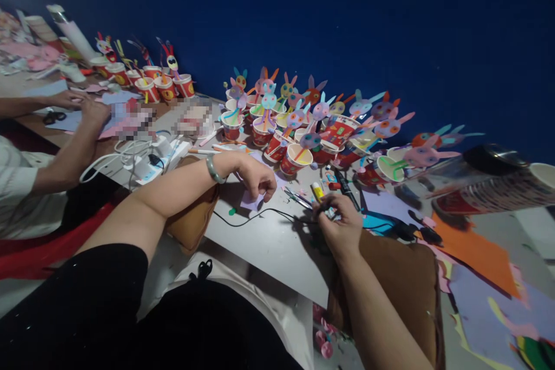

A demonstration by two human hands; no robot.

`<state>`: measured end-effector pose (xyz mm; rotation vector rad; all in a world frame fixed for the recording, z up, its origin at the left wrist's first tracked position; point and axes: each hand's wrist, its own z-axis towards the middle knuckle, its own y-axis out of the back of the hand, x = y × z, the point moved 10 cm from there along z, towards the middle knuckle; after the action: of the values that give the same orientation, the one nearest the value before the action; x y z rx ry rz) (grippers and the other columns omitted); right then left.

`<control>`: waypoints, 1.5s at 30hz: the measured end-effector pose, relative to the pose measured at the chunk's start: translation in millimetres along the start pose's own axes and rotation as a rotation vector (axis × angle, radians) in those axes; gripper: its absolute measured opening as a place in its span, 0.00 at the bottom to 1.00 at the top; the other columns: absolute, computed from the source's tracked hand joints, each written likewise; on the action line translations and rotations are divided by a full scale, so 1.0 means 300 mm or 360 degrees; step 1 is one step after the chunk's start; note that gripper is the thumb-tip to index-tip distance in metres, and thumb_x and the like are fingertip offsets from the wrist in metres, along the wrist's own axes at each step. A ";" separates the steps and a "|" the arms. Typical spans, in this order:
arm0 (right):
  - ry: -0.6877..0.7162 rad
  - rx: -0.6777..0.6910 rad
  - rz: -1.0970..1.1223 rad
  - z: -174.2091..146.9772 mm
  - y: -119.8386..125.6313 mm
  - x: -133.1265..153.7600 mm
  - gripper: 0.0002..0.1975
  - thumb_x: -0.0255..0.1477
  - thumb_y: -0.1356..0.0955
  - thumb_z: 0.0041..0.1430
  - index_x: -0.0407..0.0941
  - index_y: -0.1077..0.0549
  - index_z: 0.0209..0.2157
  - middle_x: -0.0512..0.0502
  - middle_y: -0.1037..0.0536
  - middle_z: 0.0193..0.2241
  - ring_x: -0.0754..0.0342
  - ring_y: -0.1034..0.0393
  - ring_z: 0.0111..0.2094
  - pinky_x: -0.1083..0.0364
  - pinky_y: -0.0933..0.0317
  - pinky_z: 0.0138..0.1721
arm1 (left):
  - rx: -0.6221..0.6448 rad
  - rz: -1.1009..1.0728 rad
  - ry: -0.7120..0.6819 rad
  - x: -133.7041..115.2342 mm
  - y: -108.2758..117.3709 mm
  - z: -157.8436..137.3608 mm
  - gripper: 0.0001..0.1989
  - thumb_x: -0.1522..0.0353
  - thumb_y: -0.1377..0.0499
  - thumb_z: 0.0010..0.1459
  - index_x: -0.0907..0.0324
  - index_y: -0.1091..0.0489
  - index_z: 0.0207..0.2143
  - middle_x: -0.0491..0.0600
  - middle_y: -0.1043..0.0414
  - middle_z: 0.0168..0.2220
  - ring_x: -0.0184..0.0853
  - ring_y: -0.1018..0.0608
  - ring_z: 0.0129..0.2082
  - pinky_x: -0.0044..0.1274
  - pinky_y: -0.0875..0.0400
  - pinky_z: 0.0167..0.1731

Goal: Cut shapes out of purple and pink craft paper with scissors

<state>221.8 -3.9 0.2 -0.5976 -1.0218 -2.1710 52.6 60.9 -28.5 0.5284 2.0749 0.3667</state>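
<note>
Main risk, my read: purple paper piece (248, 202) getting creased or dragged, since it sits right under the fingertips of the left hand (258, 178) and looks light; second risk is the black cable (236, 224), which runs across the table (269, 248) just on the near side of the left hand and on toward the right hand (340, 222); a wrist or sleeve catching it could sweep the paper; scissors (299, 199) lie between the hands, so a careless reach from either side could meet the blades; a forward bump from the left hand could also tip the nearest cup (289, 166), beyond it and toward the right hand. Hand states: left is palm down, fingers curled, tips at the paper, can't tell if it's pinching or only resting; right has fingers bunched beside the yellow tube (318, 191), can't tell what, if anything, is in them. Paper itself: small, pale purple, plain, looks flat with straight-ish edges; upper part hidden by the left fingers, so full outline unclear.
</note>
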 end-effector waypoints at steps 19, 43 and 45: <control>-0.0038 0.0506 -0.0846 -0.035 -0.142 -0.098 0.04 0.30 0.31 0.51 0.45 0.28 0.30 0.42 0.21 0.32 0.43 0.34 0.42 0.45 0.52 0.47 | 0.0330 -0.0225 -0.0304 -0.034 -0.152 0.061 0.14 0.79 0.39 0.41 0.61 0.25 0.32 0.42 0.34 0.25 0.28 0.32 0.27 0.21 0.37 0.29; -0.0096 0.0318 -0.0361 -0.018 -0.092 -0.057 0.07 0.32 0.31 0.51 0.47 0.34 0.27 0.46 0.23 0.30 0.46 0.29 0.37 0.46 0.42 0.46 | 0.0252 -0.0424 -0.0392 -0.054 -0.084 0.011 0.12 0.77 0.38 0.40 0.60 0.23 0.31 0.43 0.27 0.26 0.28 0.29 0.28 0.20 0.33 0.30; -0.0110 0.0230 -0.0372 -0.007 -0.064 -0.057 0.08 0.33 0.31 0.52 0.47 0.34 0.27 0.45 0.23 0.30 0.46 0.29 0.37 0.47 0.41 0.45 | 0.0212 -0.0437 -0.0436 -0.052 -0.072 0.015 0.12 0.77 0.39 0.41 0.61 0.23 0.32 0.43 0.28 0.26 0.28 0.30 0.28 0.20 0.34 0.30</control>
<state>219.3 9.9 -21.6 -0.5095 -1.3307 -2.2631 58.9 34.7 -29.4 0.3431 1.8801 -0.0055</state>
